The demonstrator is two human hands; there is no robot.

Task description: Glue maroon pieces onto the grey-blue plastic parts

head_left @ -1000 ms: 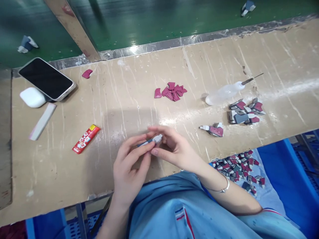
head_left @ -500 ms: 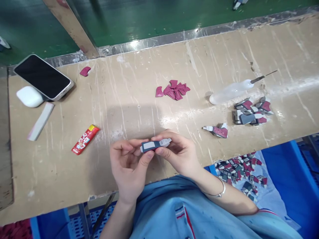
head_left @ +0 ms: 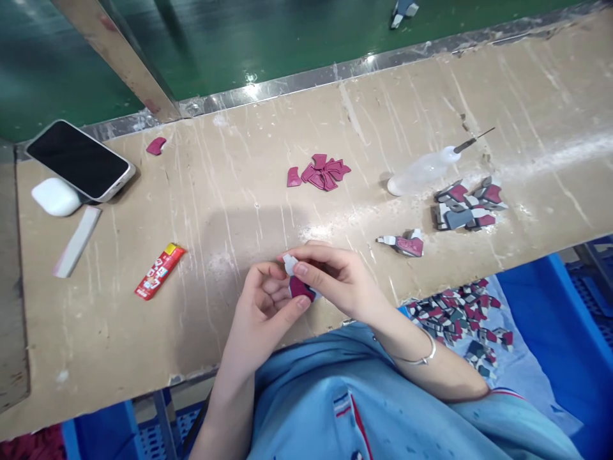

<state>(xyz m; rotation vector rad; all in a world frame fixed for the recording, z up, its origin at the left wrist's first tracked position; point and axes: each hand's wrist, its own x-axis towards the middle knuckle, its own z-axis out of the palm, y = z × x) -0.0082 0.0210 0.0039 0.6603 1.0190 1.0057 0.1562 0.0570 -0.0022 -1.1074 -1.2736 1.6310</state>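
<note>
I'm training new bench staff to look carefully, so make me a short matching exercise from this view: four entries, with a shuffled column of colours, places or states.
Column one
1. Phone
2. Left hand and right hand
3. Packet
4. Translucent bottle

Column two
A. red, with a yellow end
B. lying on its side, with a thin needle tip
C. lying screen up, the screen dark
D. together hold a maroon-faced piece

Right pairs
1-C, 2-D, 3-A, 4-B
</note>
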